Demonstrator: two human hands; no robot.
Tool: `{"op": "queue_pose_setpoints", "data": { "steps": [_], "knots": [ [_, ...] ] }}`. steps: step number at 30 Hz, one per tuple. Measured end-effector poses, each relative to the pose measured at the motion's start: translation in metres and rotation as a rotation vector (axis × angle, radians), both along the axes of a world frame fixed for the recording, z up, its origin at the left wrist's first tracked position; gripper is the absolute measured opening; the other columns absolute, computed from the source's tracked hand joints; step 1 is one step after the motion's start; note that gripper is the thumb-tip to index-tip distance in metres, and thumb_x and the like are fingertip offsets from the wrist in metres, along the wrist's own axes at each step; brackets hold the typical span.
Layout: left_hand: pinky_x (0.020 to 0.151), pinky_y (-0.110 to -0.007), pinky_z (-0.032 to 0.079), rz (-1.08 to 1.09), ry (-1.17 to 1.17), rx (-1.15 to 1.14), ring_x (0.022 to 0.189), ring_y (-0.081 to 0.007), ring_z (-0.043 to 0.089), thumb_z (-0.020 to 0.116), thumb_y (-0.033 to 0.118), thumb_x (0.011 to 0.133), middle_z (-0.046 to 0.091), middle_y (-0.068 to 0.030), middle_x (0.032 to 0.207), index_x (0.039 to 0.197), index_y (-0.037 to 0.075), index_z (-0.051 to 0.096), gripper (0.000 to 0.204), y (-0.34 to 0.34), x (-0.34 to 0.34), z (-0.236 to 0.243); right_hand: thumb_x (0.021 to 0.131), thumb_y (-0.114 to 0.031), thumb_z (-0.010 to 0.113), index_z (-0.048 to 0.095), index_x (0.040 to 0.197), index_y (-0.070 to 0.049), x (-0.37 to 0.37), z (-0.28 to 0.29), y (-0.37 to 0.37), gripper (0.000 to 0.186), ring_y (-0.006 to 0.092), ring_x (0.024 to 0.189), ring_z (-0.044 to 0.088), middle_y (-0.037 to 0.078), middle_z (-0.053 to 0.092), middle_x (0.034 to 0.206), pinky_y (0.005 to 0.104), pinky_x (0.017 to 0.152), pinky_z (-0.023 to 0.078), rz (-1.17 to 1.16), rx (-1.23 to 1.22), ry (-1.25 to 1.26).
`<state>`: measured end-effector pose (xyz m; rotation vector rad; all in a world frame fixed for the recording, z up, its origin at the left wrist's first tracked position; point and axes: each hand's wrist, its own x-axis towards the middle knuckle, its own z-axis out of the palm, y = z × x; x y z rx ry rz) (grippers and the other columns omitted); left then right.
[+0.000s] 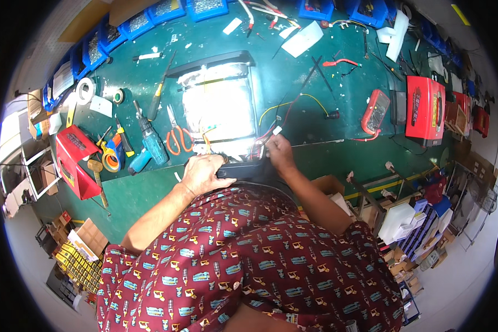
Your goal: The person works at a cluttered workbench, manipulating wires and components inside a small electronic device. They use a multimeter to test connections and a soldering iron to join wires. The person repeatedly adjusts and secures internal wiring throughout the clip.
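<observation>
A bright, silver-white wrapped block [218, 105], partly washed out by glare, lies on the bench in front of me. A black end piece [242, 172] borders its near side, and another black end piece [213, 62] its far side. My left hand [203, 172] grips the left part of the near end piece, fingers bent over it. At the block's near right corner, my right hand [280, 153] is closed in a pinch on thin wires, with a small white connector [277, 130] just above the fingertips. A yellow wire [285, 104] and a red one run right to a small black plug [332, 115].
Left of the block are orange-handled scissors [178, 138], a teal cordless drill [151, 138], a screwdriver [157, 94] and a mallet [97, 171]. Rightward are a red multimeter [375, 110] and a red case [425, 110]. Blue bins [135, 25] line the far edge.
</observation>
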<state>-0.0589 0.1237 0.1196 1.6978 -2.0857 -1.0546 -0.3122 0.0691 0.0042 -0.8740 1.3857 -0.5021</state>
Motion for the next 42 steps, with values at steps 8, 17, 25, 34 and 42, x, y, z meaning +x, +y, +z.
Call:
{"op": "queue_pose_setpoints", "data": {
  "steps": [8, 17, 25, 34, 42],
  "knots": [
    [0.07, -0.045, 0.054, -0.092, 0.082, 0.165, 0.078, -0.0367, 0.068, 0.081, 0.037, 0.076, 0.067, -0.0166, 0.079, 0.092, 0.002, 0.069, 0.04, -0.033, -0.011, 0.02, 0.098, -0.014, 0.062, 0.068, 0.092, -0.002, 0.002, -0.054, 0.006, 0.014, 0.0065, 0.071, 0.054, 0.0, 0.065, 0.081, 0.0254, 0.065, 0.044, -0.117, -0.056, -0.023],
    [0.094, -0.045, 0.045, -0.602, 0.038, -0.082, 0.101, -0.0298, 0.062, 0.066, 0.012, 0.081, 0.067, -0.0111, 0.099, 0.092, 0.008, 0.07, 0.012, -0.144, -0.056, -0.018, 0.095, -0.015, 0.065, 0.068, 0.083, 0.001, 0.006, -0.012, -0.018, 0.02, 0.0096, 0.06, 0.052, -0.001, 0.06, 0.068, 0.0309, 0.057, 0.045, -0.25, 0.167, -0.024],
    [0.109, -0.052, 0.035, -0.87, -0.304, -0.021, 0.105, -0.0268, 0.061, 0.065, 0.013, 0.08, 0.067, -0.0079, 0.092, 0.083, 0.012, 0.068, 0.005, -0.165, -0.059, -0.043, 0.095, -0.01, 0.061, 0.071, 0.08, -0.001, 0.014, -0.031, -0.021, 0.021, 0.0137, 0.066, 0.062, 0.007, 0.069, 0.072, 0.0339, 0.063, 0.049, -0.103, -0.046, 0.032],
    [0.108, -0.047, 0.031, -0.808, -0.152, 0.061, 0.104, -0.0242, 0.06, 0.065, 0.014, 0.077, 0.065, -0.0051, 0.09, 0.08, 0.012, 0.067, 0.005, -0.167, -0.057, -0.04, 0.093, -0.016, 0.065, 0.069, 0.085, 0.0, -0.002, -0.034, -0.004, 0.019, 0.0139, 0.063, 0.059, 0.007, 0.066, 0.071, 0.0334, 0.06, 0.048, -0.038, -0.139, 0.033],
    [0.114, -0.054, 0.027, -0.845, -0.283, -0.003, 0.113, -0.0232, 0.056, 0.066, 0.021, 0.083, 0.064, -0.0016, 0.097, 0.089, 0.02, 0.074, 0.01, -0.157, -0.06, -0.053, 0.098, -0.015, 0.061, 0.066, 0.094, 0.0, -0.014, -0.031, 0.0, 0.016, 0.0124, 0.077, 0.062, 0.005, 0.066, 0.085, 0.0286, 0.068, 0.051, 0.06, -0.002, 0.108]
  ]
}}
